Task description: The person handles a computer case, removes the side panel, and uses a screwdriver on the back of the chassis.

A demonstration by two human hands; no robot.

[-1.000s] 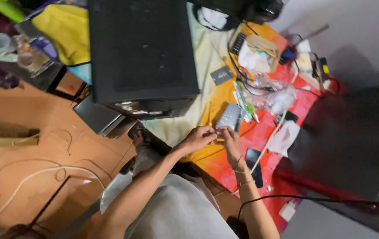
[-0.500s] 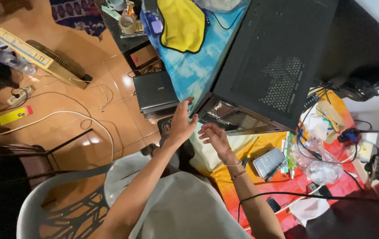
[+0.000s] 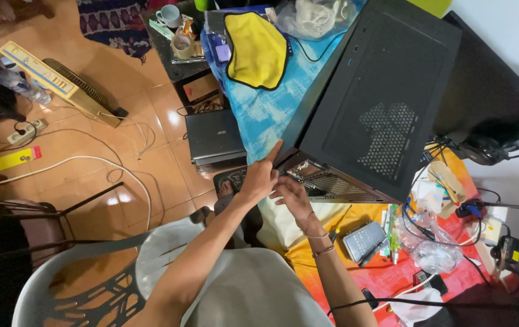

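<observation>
Head view. A black computer case (image 3: pixel 374 103) lies on its side on a blue patterned cloth (image 3: pixel 265 109), its open near end facing the person. The left hand (image 3: pixel 260 175) rests at the case's near left corner with the index finger extended along the edge and the other fingers loosely curled; it appears to grip nothing. The right hand (image 3: pixel 289 194) sits just beside it at the open end, fingers bent toward the exposed metal frame (image 3: pixel 326 181). Whether it pinches a small part cannot be determined; the fingertips are too small in this view.

Hazards, as judged from this layout:

- The frame edges are bare sheet metal. A finger pushed in blind could be cut or pinched.
- The case overhangs the cloth edge near the hands. Pressure on that corner could tip it or slide it toward the floor, where a closed laptop (image 3: pixel 214 136) lies directly below.
- Loose cables (image 3: pixel 447 242), a clear plastic bag (image 3: pixel 435 254) and a small silver device (image 3: pixel 363 240) crowd the orange and red cloth to the right. An elbow sweep could drag them off.
- A dropped screw would be lost among this clutter.
</observation>
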